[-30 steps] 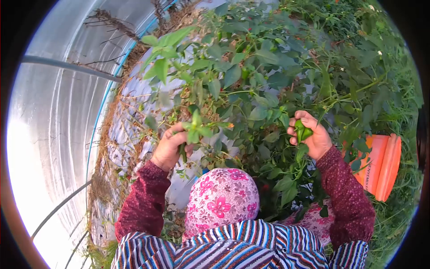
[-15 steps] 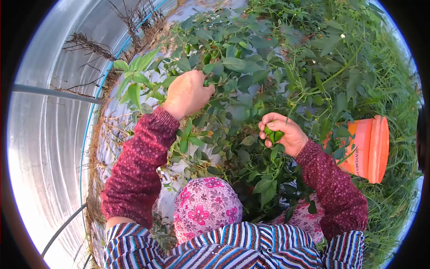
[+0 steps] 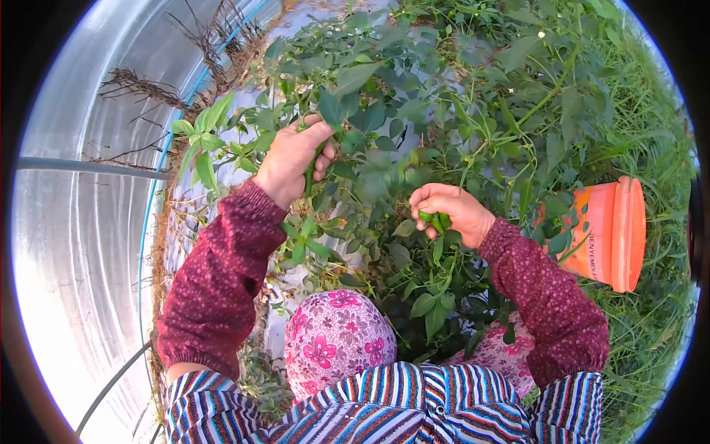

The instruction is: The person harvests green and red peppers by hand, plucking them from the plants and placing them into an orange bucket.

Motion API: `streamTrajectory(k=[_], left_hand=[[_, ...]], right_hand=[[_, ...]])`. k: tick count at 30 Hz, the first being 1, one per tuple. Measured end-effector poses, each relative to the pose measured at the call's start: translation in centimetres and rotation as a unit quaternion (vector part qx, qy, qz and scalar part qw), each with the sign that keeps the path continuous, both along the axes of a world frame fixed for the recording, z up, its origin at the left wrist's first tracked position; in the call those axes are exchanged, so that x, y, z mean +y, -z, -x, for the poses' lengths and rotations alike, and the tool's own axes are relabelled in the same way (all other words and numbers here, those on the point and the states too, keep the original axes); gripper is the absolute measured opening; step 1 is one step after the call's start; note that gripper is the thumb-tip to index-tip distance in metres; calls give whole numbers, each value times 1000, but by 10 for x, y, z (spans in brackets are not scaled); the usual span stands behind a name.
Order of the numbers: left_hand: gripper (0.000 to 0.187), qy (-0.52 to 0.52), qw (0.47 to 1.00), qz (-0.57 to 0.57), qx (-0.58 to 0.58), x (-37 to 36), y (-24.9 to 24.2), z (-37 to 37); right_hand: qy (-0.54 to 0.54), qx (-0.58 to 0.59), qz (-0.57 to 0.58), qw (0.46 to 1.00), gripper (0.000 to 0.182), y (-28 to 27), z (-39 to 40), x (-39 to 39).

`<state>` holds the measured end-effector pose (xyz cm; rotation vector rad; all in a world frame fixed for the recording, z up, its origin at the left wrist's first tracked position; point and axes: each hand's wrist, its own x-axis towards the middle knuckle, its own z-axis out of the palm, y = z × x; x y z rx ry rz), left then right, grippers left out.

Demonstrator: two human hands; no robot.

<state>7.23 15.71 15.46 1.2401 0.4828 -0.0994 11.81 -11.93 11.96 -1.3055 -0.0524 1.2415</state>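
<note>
My left hand (image 3: 290,157) is closed around a long green pepper (image 3: 310,176) at the left side of the pepper plants (image 3: 370,81). The pepper's lower end pokes out below my fingers, and leaves brush the fingertips. Lower and to the right, my right hand (image 3: 460,213) is closed on a few green peppers (image 3: 438,220), partly hidden by the fingers. Leafy stems hang just beneath that hand.
An orange bucket (image 3: 627,233) lies tilted among leaves and grass (image 3: 643,133) on the right. Clear plastic sheeting (image 3: 81,222) with a blue pipe (image 3: 153,200) and dry twigs (image 3: 148,87) borders the left. Flowered fabric (image 3: 336,333) covers my knees.
My left hand has turned and drawn slightly left, and a long green pepper now shows in it. My right hand has shifted a little left with its peppers.
</note>
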Motion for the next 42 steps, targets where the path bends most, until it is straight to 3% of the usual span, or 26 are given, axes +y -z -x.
streamTrajectory(k=[4, 8, 10, 12, 13, 15, 16, 18, 21, 24, 28, 29, 30, 31, 32, 34, 35, 39, 42], left_hand=[[17, 24, 1000, -12, 0, -7, -17, 27], [28, 64, 997, -25, 38, -11, -23, 69], [30, 105, 993, -33, 45, -20, -29, 87], [30, 98, 993, -16, 65, -25, -33, 100], [26, 111, 992, -3, 59, -24, -29, 104], [22, 127, 991, 20, 36, -24, -17, 113], [22, 126, 991, 18, 38, -25, -17, 116], [20, 108, 989, -52, 92, -28, -21, 119], [15, 122, 983, -76, 117, -17, -37, 128], [9, 131, 980, -103, 105, -16, -48, 134], [10, 133, 969, -133, 160, -11, -56, 143], [13, 174, 960, -169, 141, -4, -57, 146], [17, 214, 947, -205, 123, 2, -59, 150], [15, 238, 912, -328, 56, 6, -54, 156], [15, 240, 912, -327, 61, 6, -52, 162], [13, 231, 915, -329, 9, 4, -52, 165], [12, 287, 897, -322, 93, 13, -57, 168], [13, 340, 877, -334, 65, 22, -56, 175], [13, 362, 871, -285, 173, 7, -108, 160]], right_hand=[[7, -40, 34, 999, 15, 0, 0, 8], [-34, -55, 29, 998, 16, -11, 3, 27], [-4, -58, 63, 996, 19, -25, 3, 34], [-7, -88, 28, 996, 21, -8, -1, 46], [-34, -179, -55, 982, 28, -1, -2, 62], [-127, -338, -106, 927, 41, 3, -4, 91], [-193, -402, -75, 892, 47, -1, -2, 106], [-229, -305, -168, 909, 59, 16, 8, 122], [-241, -336, -162, 896, 64, 41, 27, 133], [-155, -351, -199, 902, 60, 69, 50, 146], [-13, 18, -227, 974, 46, 78, 73, 160], [-112, -266, -140, 947, 47, 75, 68, 152], [-200, -522, -41, 828, 48, 54, 66, 146], [-215, -514, -17, 830, 45, 33, 66, 142], [-215, -509, -19, 833, 45, 33, 70, 141], [-228, -616, -53, 753, 38, 35, 76, 141], [-211, -595, -46, 774, 32, 43, 81, 146], [-173, -601, -78, 776, 28, 42, 84, 146], [-158, -553, -40, 817, 29, 40, 83, 146]])
